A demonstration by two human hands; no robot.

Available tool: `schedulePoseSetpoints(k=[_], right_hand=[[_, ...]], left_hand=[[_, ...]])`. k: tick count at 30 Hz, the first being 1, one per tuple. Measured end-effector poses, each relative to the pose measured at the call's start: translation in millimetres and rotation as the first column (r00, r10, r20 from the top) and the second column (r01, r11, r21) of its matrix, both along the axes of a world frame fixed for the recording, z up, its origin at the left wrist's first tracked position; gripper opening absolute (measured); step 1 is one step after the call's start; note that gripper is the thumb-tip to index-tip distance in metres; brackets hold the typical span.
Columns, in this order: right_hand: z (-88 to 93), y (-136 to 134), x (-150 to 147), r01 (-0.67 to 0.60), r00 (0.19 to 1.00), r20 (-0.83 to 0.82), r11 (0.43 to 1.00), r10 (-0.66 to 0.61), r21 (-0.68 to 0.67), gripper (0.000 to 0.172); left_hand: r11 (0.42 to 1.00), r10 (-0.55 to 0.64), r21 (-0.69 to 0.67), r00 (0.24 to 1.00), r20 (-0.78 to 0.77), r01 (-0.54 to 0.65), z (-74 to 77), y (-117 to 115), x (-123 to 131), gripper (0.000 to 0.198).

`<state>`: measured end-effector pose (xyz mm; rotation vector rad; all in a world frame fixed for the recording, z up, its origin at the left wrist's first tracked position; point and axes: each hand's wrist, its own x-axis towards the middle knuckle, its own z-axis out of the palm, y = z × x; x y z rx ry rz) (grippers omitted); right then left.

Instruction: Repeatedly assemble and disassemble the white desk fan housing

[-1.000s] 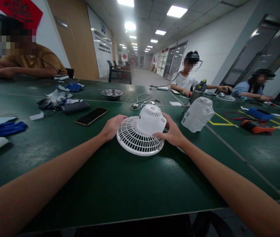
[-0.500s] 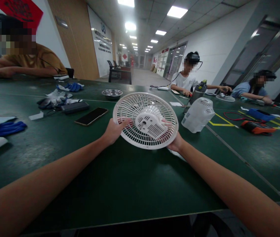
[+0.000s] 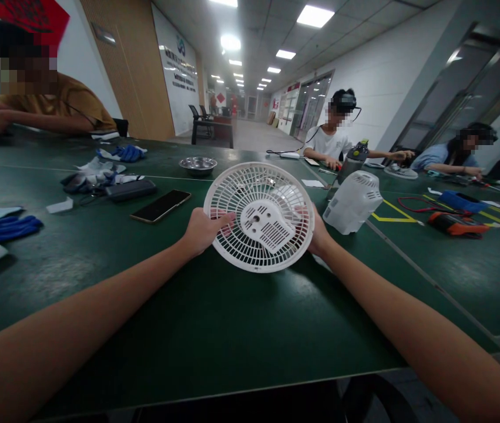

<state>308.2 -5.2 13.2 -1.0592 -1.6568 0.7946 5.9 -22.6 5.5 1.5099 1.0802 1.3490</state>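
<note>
A round white slatted fan grille (image 3: 271, 232) is tilted up above the green table (image 3: 214, 329), its central hub with holes and slots facing me. My left hand (image 3: 203, 230) grips the left rim, thumb over the front slats and fingers behind. At the right rim is my right hand (image 3: 319, 235), closed round the edge, its fingers partly seen through the slats. Through the upper slats a clear, shiny part shows behind the hub. Just right of the grille stands a white plastic housing (image 3: 352, 202).
A phone (image 3: 161, 205), a dark case (image 3: 131, 190), a metal bowl (image 3: 198, 165) and blue gloves (image 3: 7, 228) lie to the left. A bottle (image 3: 353, 160) stands behind the housing. An orange meter (image 3: 456, 224) lies right. Three people sit across the table.
The grille has tipped more upright and turned slightly between my hands. My right hand has moved a little up along its rim.
</note>
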Motion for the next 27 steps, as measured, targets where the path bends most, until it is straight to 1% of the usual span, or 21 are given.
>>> schedulePoseSetpoints(k=[1,2,4,5,6,7,10,11,12,13,15,17,18,19,20,21,22,23,24,26,27], right_hand=[[0.7,4,11,0.157,0.988,0.001,0.988,-0.157,-0.001,0.059],[1.9,8,22,0.293,0.953,0.071,0.955,-0.296,0.043,0.066],[4.4,11,41,0.434,0.838,0.272,0.880,-0.473,0.193,0.074],[5.1,11,48,0.458,0.774,0.354,0.850,-0.525,0.260,0.075],[5.2,11,53,0.458,0.723,0.419,0.835,-0.549,0.304,0.074],[5.0,11,56,0.449,0.689,0.466,0.832,-0.555,0.326,0.073],[5.6,11,57,0.387,0.656,0.534,0.845,-0.533,0.369,0.066],[7.7,11,58,0.375,0.648,0.525,0.831,-0.552,0.411,0.061],[11.0,11,59,0.374,0.633,0.498,0.798,-0.592,0.473,0.056],[15.3,11,62,0.388,0.611,0.454,0.745,-0.649,0.543,0.052],[25.3,11,72,0.453,0.536,0.327,0.592,-0.778,0.667,0.049],[32.9,11,89,0.552,0.437,0.204,0.441,-0.876,0.707,0.055],[34.6,12,98,0.606,0.392,0.164,0.388,-0.905,0.694,0.060],[34.5,14,107,0.654,0.355,0.141,0.353,-0.924,0.669,0.064],[32.7,16,116,0.695,0.333,0.128,0.335,-0.934,0.636,0.067],[29.5,19,124,0.726,0.331,0.119,0.333,-0.936,0.602,0.070],[25.2,21,130,0.748,0.350,0.108,0.347,-0.931,0.566,0.073],[20.2,24,136,0.765,0.387,0.098,0.379,-0.917,0.521,0.077],[14.8,27,140,0.781,0.433,0.090,0.423,-0.897,0.460,0.081],[4.4,32,145,0.806,0.511,0.093,0.514,-0.855,0.295,0.092],[0.0,34,146,0.814,0.531,0.104,0.541,-0.841,0.211,0.097]], left_hand=[[1.000,0.010,-0.014,1.000,-0.001,-0.010,1.5,-1,1,0.023],[0.999,0.032,-0.042,1.000,0.001,-0.031,3.2,-2,2,0.023],[0.989,0.089,-0.119,0.996,0.017,-0.087,6.2,-2,4,0.023],[0.982,0.118,-0.152,0.993,0.029,-0.113,7.2,-2,5,0.023],[0.976,0.141,-0.175,0.989,0.044,-0.131,7.7,-1,5,0.023],[0.972,0.156,-0.187,0.986,0.059,-0.143,7.7,0,5,0.022],[0.966,0.176,-0.211,0.979,0.101,-0.152,5.3,5,2,0.019],[0.964,0.178,-0.221,0.978,0.113,-0.150,4.2,6,0,0.019],[0.962,0.178,-0.231,0.976,0.123,-0.146,3.1,7,-1,0.019],[0.961,0.173,-0.239,0.976,0.132,-0.138,2.1,8,-3,0.019],[0.962,0.152,-0.249,0.978,0.143,-0.113,0.8,10,-5,0.019],[0.963,0.132,-0.255,0.979,0.156,-0.089,0.2,11,-7,0.016],[0.962,0.123,-0.262,0.978,0.167,-0.076,0.2,12,-7,0.013],[0.960,0.115,-0.273,0.977,0.179,-0.063,0.5,12,-7,0.010],[0.956,0.109,-0.289,0.975,0.192,-0.050,1.2,13,-7,0.008],[0.952,0.103,-0.306,0.973,0.205,-0.036,2.1,13,-7,0.006],[0.947,0.102,-0.320,0.971,0.216,-0.028,3.3,12,-6,0.005],[0.944,0.105,-0.329,0.969,0.225,-0.026,4.7,12,-6,0.004],[0.942,0.111,-0.333,0.967,0.229,-0.029,6.1,11,-6,0.004],[0.940,0.120,-0.338,0.967,0.226,-0.038,8.5,9,-5,0.004],[0.939,0.119,-0.342,0.968,0.219,-0.038,9.4,9,-5,0.004]])
